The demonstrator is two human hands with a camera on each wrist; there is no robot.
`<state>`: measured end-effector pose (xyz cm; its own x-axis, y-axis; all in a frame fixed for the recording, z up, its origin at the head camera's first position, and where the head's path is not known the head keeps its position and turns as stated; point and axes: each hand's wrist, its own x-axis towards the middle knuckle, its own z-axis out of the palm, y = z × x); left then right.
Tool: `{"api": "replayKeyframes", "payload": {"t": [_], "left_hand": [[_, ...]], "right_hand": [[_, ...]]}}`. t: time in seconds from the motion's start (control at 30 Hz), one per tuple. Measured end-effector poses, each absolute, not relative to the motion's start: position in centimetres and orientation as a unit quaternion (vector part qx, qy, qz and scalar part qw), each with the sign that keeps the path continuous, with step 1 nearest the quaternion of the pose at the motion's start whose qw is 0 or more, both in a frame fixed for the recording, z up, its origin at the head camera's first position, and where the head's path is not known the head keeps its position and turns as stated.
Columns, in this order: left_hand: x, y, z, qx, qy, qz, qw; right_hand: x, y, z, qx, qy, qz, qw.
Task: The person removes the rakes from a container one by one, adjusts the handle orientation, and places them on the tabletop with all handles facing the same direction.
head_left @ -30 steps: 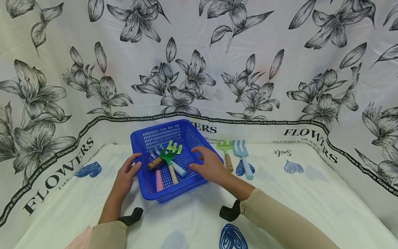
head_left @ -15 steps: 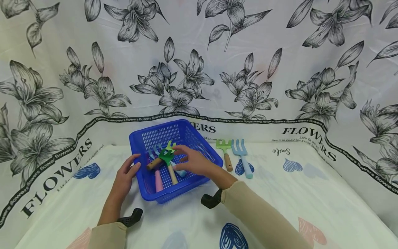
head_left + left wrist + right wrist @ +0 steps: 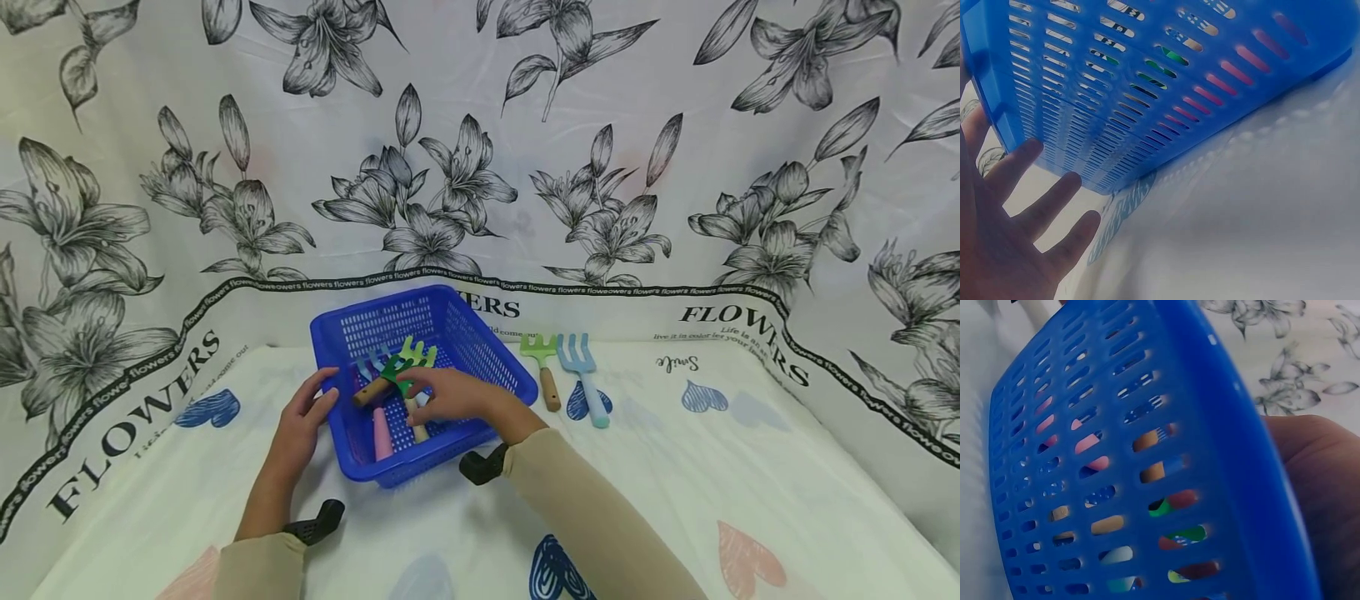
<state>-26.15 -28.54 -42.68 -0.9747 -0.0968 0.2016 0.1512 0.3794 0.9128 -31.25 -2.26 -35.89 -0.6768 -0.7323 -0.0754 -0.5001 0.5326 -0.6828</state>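
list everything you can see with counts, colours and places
Basket: 1, blue, on sheet
Fork head: 1, dark green, in basket
Lime fork head: 1, yellow-green, in basket
Prongs: tool count unclear, light blue, basket's left side
Pink handle: 1, pink, in basket
Wooden handles: 2, brown and beige, in basket
Green fork: 1, green with brown handle, right of basket
Blue fork: 1, light blue, beside green fork
Sheet: 1, white with hearts, underneath
Backdrop: white, black flowers, behind
Wrist devices: 2, black, one per wrist
Sleeves: 2, beige, on forearms
Left hand: 1, basket's left rim
Right hand: 1, over basket
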Motion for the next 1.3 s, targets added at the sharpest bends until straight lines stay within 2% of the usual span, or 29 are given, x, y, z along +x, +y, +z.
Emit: {"api": "replayKeyframes", "payload": {"t": [0.87, 1.17, 1.3], "left_hand": [[-25.83, -28.17, -42.12, -0.016, -0.819, -0.563, 0.113], [-26.21, -28.49, -42.86, -0.019, -0.819, -0.562, 0.118], [-26.14, -28.45, -42.72, -0.017, -0.820, -0.560, 0.117]], "right_hand": [[-32.28, -3.14, -36.85, -0.376, 0.848, -0.267, 0.262], [-32.08, -3.02, -36.79, -0.361, 0.865, -0.248, 0.245], [-31.90, -3.10, -36.80, -0.353, 0.868, -0.235, 0.259]]}}
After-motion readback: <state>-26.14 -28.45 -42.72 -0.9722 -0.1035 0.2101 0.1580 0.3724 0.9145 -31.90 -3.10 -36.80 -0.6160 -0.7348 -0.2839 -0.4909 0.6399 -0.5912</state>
